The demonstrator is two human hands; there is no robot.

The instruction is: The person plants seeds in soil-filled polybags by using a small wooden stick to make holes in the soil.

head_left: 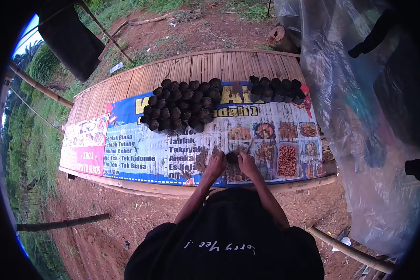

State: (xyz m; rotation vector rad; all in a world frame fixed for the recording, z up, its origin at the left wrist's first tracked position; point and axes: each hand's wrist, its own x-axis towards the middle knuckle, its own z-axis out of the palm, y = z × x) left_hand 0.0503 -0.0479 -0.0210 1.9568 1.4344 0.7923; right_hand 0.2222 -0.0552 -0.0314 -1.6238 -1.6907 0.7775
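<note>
A small black planting bag (232, 157) stands on the printed banner between my two hands. My left hand (216, 164) has its fingers closed at the bag's left side. On the opposite side, my right hand (247, 164) holds it with bent fingers; the fingertips are small and partly hidden. Loose brown soil (201, 159) lies beside my left hand. To the right of my right hand is a clear tray of reddish-brown seeds (287, 160). Beyond my hands stands a large cluster of black soil-filled bags (182, 105), with a smaller group of similar bags (276, 89) to its right.
The banner (130, 163) covers much of a bamboo-slat table (144, 77). Clear plastic sheeting (359, 140) hangs at the right. Bamboo poles (350, 249) jut in near the table, and a dark cloth (70, 42) hangs at upper left. Red soil and grass surround it.
</note>
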